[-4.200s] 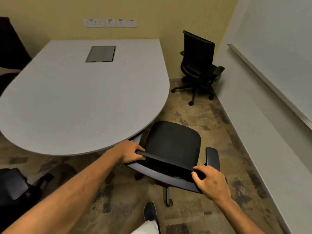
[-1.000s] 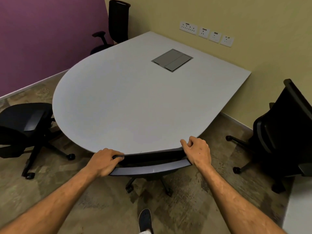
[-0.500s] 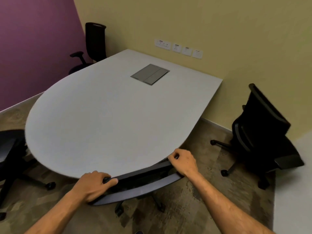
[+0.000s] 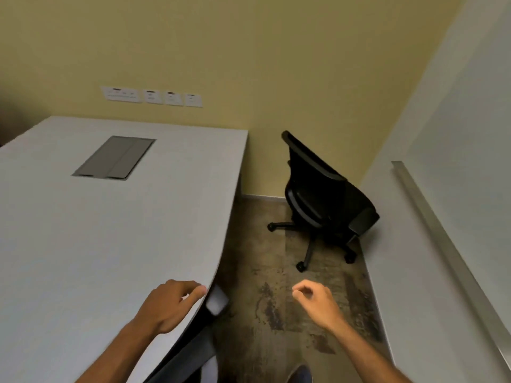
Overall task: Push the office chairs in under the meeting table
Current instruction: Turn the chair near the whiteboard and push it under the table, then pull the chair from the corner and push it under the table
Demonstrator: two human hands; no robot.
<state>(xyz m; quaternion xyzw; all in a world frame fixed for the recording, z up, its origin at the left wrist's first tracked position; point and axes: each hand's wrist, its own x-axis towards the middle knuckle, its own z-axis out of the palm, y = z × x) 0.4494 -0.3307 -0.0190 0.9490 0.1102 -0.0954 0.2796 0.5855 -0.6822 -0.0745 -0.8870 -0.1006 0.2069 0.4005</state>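
Neither grip holds anything: the left hand (image 4: 168, 305) hangs over the near rim of the table (image 4: 105, 244), fingers loosely curled with the fingertips at the curved edge, and whether they touch the top cannot be told; the right hand (image 4: 315, 301) is out over the floor (image 4: 265, 261), well clear of the table, its fingers half curled around nothing. Below the left hand the tucked chair (image 4: 193, 344) sits pushed in under the table, only its dark backrest and a pale armrest end showing past the rim (the seat is hidden beneath the top). A second black office chair (image 4: 326, 200) stands apart from the table, in the corner near the yellow wall (image 4: 276, 64) and just beside the pale side wall (image 4: 442, 189), its backrest leaning and its wheeled base on the floor. A grey flap panel (image 4: 114, 157) lies flush in the table top; a row of sockets (image 4: 152, 96) sits on the wall above it; a shoe tip (image 4: 300, 374) shows at the bottom edge.
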